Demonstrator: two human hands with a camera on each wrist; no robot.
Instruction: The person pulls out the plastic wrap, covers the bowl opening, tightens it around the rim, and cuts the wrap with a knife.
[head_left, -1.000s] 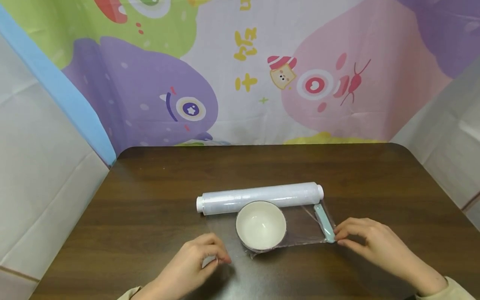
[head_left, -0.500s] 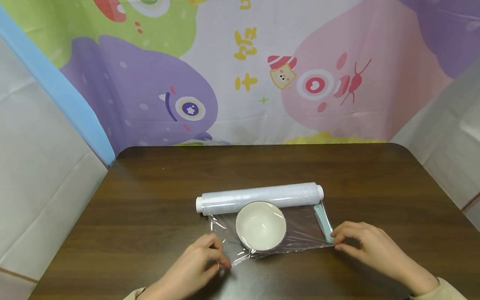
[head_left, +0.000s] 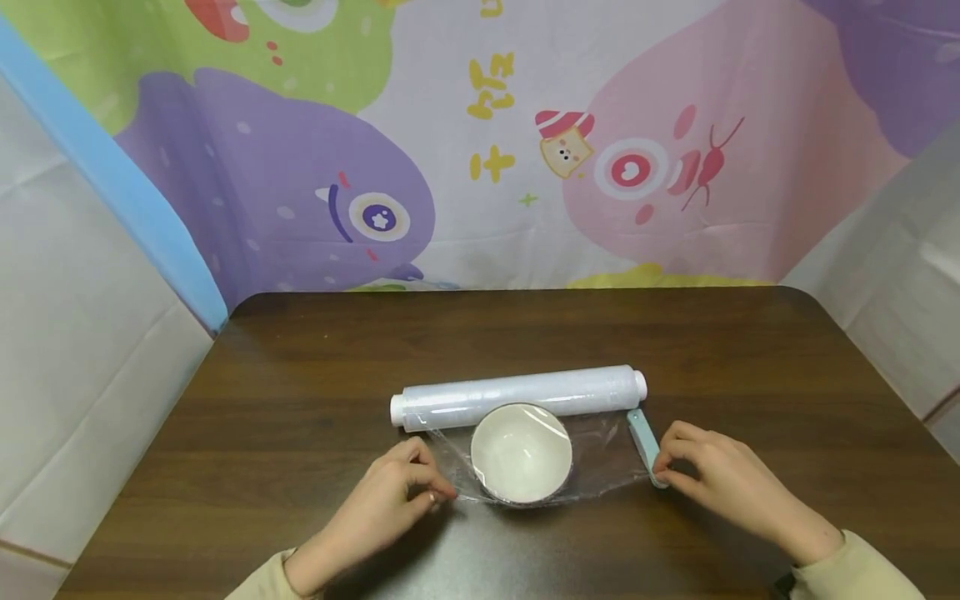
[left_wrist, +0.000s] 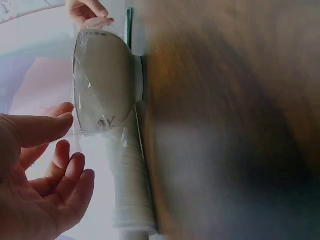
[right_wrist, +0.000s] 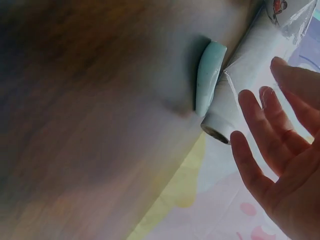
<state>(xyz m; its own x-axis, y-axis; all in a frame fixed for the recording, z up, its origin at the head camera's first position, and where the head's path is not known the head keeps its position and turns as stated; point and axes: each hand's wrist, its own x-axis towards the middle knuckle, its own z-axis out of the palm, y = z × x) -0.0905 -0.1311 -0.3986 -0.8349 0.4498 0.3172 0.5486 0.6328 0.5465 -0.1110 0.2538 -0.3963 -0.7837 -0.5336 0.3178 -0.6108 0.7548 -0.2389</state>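
Note:
A white bowl (head_left: 521, 454) stands upright on the table in front of a roll of cling film (head_left: 517, 396). Clear film (head_left: 600, 467) runs from the roll over the bowl, and glints cross the bowl's rim. My left hand (head_left: 382, 500) pinches the film's near-left corner between thumb and fingertips. On the other side, my right hand (head_left: 720, 479) pinches the near-right corner, its fingertips overlapping the lower end of a slim light-blue tool (head_left: 643, 437). In the left wrist view, film clings along the side of the bowl (left_wrist: 102, 80).
The dark wooden table (head_left: 337, 350) ends at the back against a printed cartoon curtain (head_left: 480, 208). Pale panels (head_left: 75, 333) flank it on both sides. The roll's cardboard core (right_wrist: 217, 132) shows close to the blue tool in the right wrist view.
The film's near edge has been drawn up closer to the bowl. My left hand has shifted slightly away from me, and my right hand has moved left and a little forward.

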